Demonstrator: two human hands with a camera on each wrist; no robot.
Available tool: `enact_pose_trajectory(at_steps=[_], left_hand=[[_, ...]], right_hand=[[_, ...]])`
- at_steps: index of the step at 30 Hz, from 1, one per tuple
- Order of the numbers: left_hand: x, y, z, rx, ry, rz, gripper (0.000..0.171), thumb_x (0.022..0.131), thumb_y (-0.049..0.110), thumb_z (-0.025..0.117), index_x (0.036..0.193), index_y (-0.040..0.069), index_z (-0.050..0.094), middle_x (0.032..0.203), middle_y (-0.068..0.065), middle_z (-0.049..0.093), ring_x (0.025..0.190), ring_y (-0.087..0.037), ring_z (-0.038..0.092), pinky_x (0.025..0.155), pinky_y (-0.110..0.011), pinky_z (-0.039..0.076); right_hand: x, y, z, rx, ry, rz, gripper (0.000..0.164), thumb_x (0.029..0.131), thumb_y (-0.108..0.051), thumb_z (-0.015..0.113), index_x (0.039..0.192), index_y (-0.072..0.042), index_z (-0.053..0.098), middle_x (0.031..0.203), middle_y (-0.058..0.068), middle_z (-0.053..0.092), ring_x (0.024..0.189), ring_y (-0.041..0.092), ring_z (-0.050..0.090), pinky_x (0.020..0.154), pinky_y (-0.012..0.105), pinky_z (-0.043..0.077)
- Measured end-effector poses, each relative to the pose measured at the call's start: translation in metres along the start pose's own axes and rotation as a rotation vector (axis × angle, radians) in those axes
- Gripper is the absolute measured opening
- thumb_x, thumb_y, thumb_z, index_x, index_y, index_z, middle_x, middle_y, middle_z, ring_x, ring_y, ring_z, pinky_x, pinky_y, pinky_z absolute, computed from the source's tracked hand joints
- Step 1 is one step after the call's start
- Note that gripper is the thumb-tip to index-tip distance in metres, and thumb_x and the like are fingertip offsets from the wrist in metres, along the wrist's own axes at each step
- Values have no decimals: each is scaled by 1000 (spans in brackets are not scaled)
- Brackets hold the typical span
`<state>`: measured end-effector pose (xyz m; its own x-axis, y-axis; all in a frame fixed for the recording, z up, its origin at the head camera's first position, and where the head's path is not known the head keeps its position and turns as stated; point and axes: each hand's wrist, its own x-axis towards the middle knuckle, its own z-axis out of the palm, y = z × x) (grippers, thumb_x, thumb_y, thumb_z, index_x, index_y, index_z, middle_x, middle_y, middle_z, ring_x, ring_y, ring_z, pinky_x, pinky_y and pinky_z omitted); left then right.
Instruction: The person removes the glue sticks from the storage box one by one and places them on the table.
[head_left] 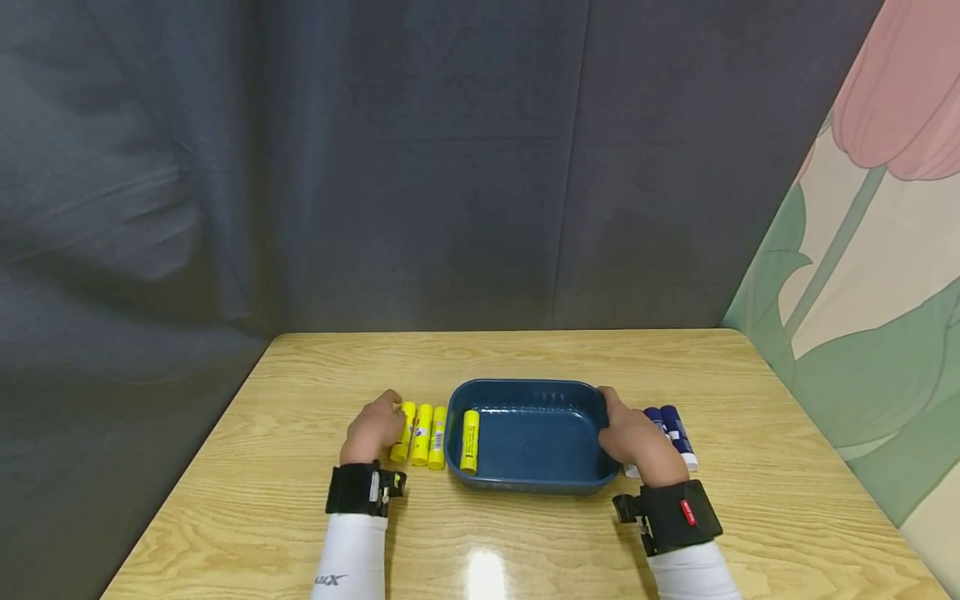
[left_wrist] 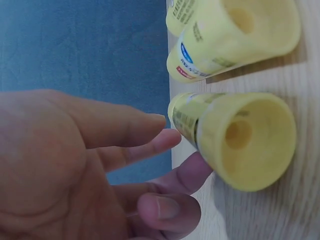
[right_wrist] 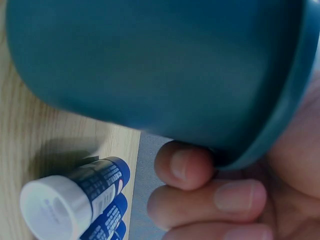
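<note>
My left hand (head_left: 375, 427) is at the outermost yellow glue stick (head_left: 403, 440) of a row of three lying left of the tray. In the left wrist view the fingers are loosely bent, and one fingertip is right at the side of that glue stick (left_wrist: 212, 135); the thumb stands apart from it. My right hand (head_left: 633, 437) grips the right end of the dark blue rectangular tray (head_left: 540, 482), its fingers curled under the rim (right_wrist: 287, 110). Inside the tray, at its left end, lies one yellow glue stick (head_left: 470, 442).
Several dark blue glue sticks (head_left: 678, 435) with white ends lie right of the tray, partly hidden behind my right hand. Everything rests on a light wooden table (head_left: 300, 375). A dark curtain (head_left: 450, 208) hangs behind it, and a flower-patterned wall (head_left: 862, 292) is at the right.
</note>
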<state>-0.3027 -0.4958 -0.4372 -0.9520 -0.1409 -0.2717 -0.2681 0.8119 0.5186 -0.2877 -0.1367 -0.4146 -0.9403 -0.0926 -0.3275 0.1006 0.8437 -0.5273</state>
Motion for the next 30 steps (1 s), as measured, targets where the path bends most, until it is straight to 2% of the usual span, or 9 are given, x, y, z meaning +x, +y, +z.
enact_pose_trajectory(at_steps=[8,12,16,21,25,30], left_hand=[[1,-1,0,-13,28,14,37,95,18,41,127,1,46,116,-22,57,88,-30,51,76,-47,43],[0,-1,0,-8,18,30,37,95,21,44,125,0,48,112,-21,58,87,-30,52,77,-49,44],[0,1,1,18,10,42,40,94,24,45,125,-1,47,117,-22,58,90,-30,53,80,-50,44],[-2,12,4,52,52,63,55,89,38,54,127,-1,45,111,-22,61,81,-27,56,70,-45,48],[-2,21,13,85,70,66,68,82,49,60,128,1,44,102,-20,61,74,-25,54,62,-40,48],[-1,26,23,100,60,35,64,78,48,65,121,3,47,92,-17,59,72,-25,52,62,-40,48]], right_hand=[[0,-1,0,11,0,5,68,84,-2,43,144,-8,11,61,7,42,45,18,43,45,31,36],[0,-1,0,11,-2,6,69,84,-1,43,144,-9,11,59,6,42,44,18,43,44,31,36],[0,-1,0,8,-4,6,69,84,-1,43,145,-9,11,59,6,42,44,18,43,44,31,36],[0,0,-1,4,-8,7,69,84,-1,43,145,-9,11,57,5,40,43,17,40,44,31,35],[0,-1,-1,4,-11,9,69,83,-1,43,145,-9,11,58,5,40,43,17,40,44,31,35],[0,-1,-2,6,-13,15,69,84,-1,43,144,-9,11,59,6,41,44,17,42,44,31,36]])
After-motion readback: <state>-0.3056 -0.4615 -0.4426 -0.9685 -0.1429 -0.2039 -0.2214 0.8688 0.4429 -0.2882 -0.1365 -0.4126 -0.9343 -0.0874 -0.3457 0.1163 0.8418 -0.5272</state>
